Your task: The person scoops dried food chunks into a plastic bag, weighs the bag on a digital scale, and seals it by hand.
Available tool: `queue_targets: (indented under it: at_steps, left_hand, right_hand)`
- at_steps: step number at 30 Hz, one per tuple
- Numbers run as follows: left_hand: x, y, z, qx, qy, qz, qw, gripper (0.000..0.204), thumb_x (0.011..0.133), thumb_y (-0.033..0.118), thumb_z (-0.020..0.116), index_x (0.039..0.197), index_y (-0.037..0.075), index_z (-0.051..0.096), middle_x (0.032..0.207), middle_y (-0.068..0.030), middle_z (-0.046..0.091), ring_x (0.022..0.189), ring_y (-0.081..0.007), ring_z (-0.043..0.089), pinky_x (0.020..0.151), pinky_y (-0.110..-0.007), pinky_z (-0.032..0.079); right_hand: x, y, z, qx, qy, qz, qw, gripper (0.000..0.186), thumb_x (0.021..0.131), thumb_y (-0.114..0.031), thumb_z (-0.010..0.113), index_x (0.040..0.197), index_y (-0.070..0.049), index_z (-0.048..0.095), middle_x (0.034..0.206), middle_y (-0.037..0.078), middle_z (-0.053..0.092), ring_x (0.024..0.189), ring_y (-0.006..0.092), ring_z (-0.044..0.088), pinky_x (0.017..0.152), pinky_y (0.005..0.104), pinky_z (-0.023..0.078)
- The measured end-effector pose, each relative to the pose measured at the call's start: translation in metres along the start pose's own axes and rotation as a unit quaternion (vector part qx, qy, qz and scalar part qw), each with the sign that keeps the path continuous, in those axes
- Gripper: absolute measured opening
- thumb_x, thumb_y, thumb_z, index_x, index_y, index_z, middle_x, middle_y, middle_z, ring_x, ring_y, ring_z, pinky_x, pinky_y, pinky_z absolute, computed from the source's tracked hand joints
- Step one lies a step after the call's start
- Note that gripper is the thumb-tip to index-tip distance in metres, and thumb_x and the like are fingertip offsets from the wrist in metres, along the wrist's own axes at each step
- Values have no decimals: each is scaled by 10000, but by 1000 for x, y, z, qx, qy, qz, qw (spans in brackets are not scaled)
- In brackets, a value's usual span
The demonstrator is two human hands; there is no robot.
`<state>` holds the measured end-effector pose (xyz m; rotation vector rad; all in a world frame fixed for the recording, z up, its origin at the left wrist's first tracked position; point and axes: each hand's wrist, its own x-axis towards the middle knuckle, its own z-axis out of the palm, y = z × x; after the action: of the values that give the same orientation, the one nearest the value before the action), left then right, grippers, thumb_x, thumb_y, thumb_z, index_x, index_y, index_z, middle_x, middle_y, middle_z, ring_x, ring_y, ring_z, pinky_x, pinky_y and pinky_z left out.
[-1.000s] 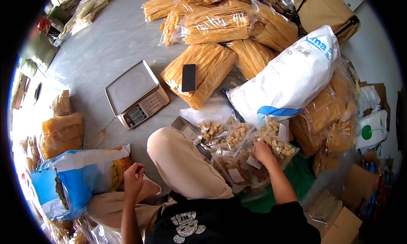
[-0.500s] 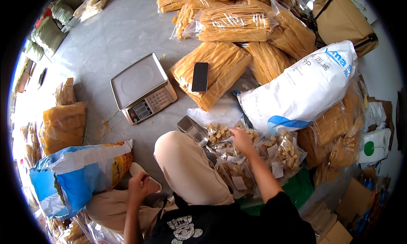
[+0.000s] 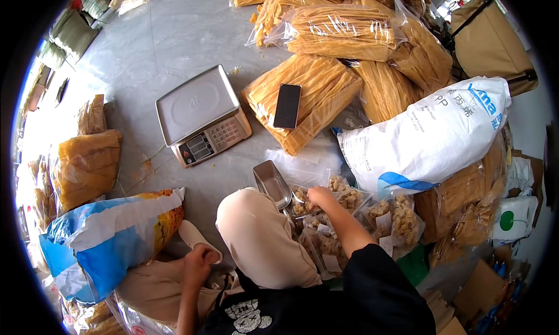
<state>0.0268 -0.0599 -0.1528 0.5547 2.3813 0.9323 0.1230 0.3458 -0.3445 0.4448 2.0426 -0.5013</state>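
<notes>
One scoop (image 3: pixel 272 183) near right hand (image 3: pixel 318 197); white sack (image 3: pixel 416 138) behind filled bags (image 3: pixel 404 217).

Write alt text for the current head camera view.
A seated person's right hand is at clear bags of tan cubes beside a metal scoop; the left hand is near a pale shoe. A scale stands on the grey floor, and a phone lies on a bagged bundle of yellowish strips.

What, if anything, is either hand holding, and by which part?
The right hand is at a bag of tan pieces; any grip is hidden. The left hand shows nothing held.
</notes>
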Motion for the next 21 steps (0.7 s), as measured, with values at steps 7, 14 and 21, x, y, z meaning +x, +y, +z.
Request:
queue_targets:
  at_steps: [7, 14, 21]
  left_hand:
    - [3, 8, -1, 15, 1, 12, 1000, 79, 745, -27, 577, 823, -12, 580, 768, -188, 600, 739, -355, 604, 644, -383, 473]
    - [-6, -6, -1, 21, 12, 6, 1000, 71, 746, -23, 585, 815, -6, 582, 738, -182, 587, 694, -347, 583, 611, -393, 451]
    - [-5, -2, 5, -2, 41, 15, 999, 68, 747, -28, 586, 811, -6, 576, 727, -170, 575, 688, -324, 575, 606, -374, 442]
  right_hand:
    - [22, 13, -14, 234, 44, 53, 970, 243, 753, -316, 690, 745, -73, 701, 827, 172, 672, 830, 292, 652, 695, 409, 517]
    - [50, -13, 5, 44, 342, 56, 937, 191, 796, -77, 510, 851, 5, 673, 1341, 238, 417, 806, 315, 653, 719, 411, 525]
    - [57, -15, 9, -6, 346, 56, 937, 227, 816, -58, 462, 890, -13, 672, 1308, 163, 474, 864, 292, 645, 749, 388, 526]
